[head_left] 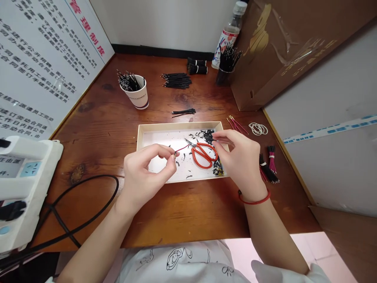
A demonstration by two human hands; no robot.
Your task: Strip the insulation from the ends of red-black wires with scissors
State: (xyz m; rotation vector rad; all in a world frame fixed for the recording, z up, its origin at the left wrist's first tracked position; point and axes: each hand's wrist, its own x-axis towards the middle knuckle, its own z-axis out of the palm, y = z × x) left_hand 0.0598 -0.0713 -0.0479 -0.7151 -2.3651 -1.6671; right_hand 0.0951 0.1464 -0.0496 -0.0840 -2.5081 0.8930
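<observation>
L fingers (171, 157) pinch red wire (182, 148); R (237, 157) on scraps (208, 136)

The white power strip (29, 184) is blocking the left edge, and a black cable (100, 176) is looping beside it. Passage is running along the wooden desk (182, 220) below the tray (176, 125), while the paper cup (138, 96) and bundled wires (268, 169) are standing on either side.

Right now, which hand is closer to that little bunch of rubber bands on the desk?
Right. The right hand reaches over the tray's right edge, just short of the rubber bands and not touching them; the left hand is farther off, at the tray's other side.
</observation>
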